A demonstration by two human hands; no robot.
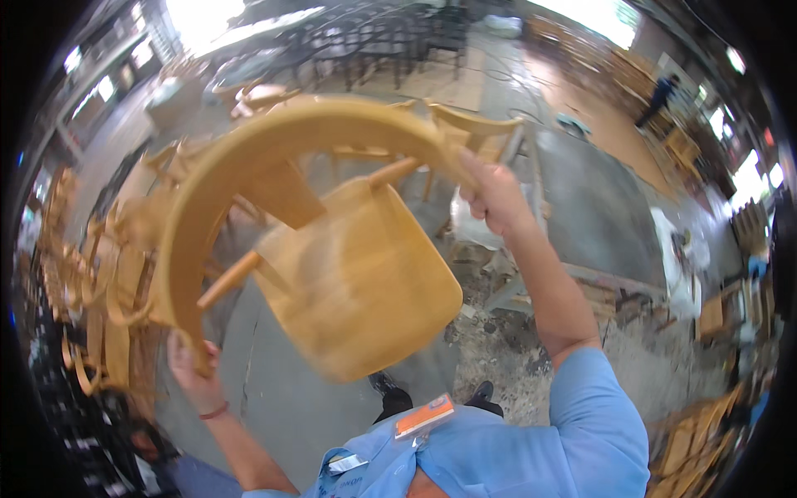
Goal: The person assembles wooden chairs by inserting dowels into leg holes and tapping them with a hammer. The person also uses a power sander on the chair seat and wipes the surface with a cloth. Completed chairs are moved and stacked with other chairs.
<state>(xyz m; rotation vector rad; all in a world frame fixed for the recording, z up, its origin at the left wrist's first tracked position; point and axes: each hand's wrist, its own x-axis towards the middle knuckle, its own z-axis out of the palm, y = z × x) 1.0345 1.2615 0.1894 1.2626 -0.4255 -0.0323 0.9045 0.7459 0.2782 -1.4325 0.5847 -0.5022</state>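
A light wooden armchair (365,282) hangs in front of me, its curved back-and-arm rail arching away from my body. My right hand (496,197) is closed around the right end of that rail. At the lower left, my left hand (193,365) grips the other end. Two round posts and a flat centre slat join the rail to the square seat, which is smeared by motion. The chair's legs are mostly hidden under the seat.
Stacked wooden chairs (108,274) crowd the left. A grey-topped table (594,199) stands at the right, with rough debris on the floor below it. Dark chairs (374,41) line the far side. Another person (658,101) stands at the far right.
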